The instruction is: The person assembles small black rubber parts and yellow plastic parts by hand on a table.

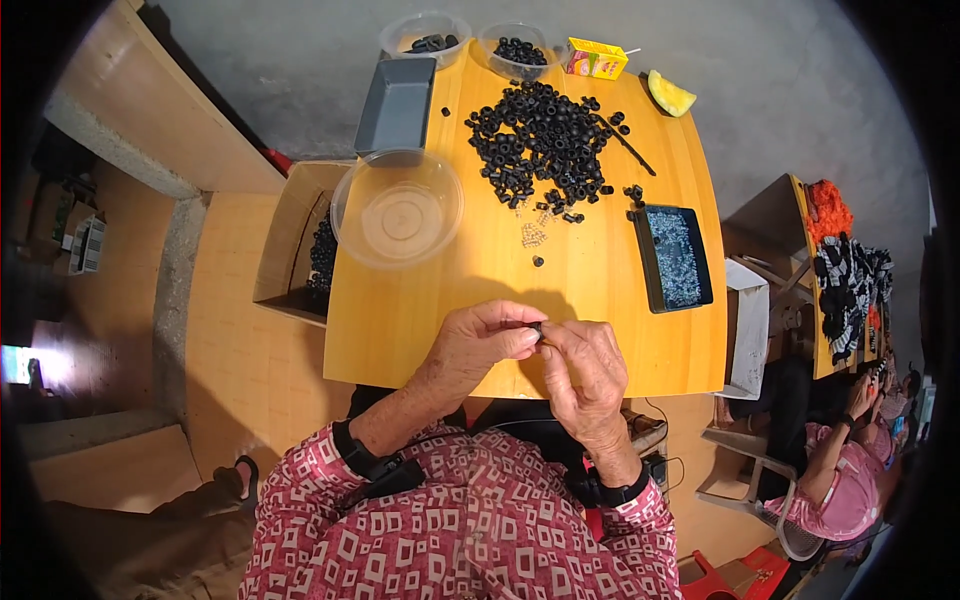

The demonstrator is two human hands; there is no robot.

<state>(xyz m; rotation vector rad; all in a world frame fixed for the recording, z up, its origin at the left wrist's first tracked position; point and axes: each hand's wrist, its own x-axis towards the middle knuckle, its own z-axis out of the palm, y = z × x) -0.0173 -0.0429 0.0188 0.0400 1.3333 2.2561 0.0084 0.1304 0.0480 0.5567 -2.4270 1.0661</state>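
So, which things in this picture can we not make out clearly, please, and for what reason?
- Head view: the small dark piece, mostly hidden by the fingers around it.
- Head view: the lower beads in the black pile, covered by upper ones.
- Head view: part of the cardboard box, hidden by the table.
- Head view: single pieces in the black tray, too small to tell apart.

From the person's head, one fisheye looks steeply down, close above the hands (585,370), the wall (730,65) toward twelve o'clock.
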